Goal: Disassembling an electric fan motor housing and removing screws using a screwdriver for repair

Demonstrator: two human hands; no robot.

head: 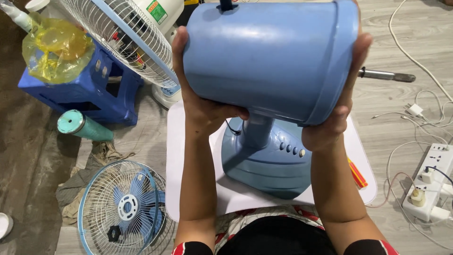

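Blue motor housing (269,56), both hands clasping edges

Single head-worn view, looking steeply down from just above the person's forearms onto a white counter (198,198) and the grey plank floor (401,42). The blue motor housing (269,56) sits very near the lens, filling the upper centre; the wire fan guard (123,208) lies lower left, the power strip (432,184) at the right edge.
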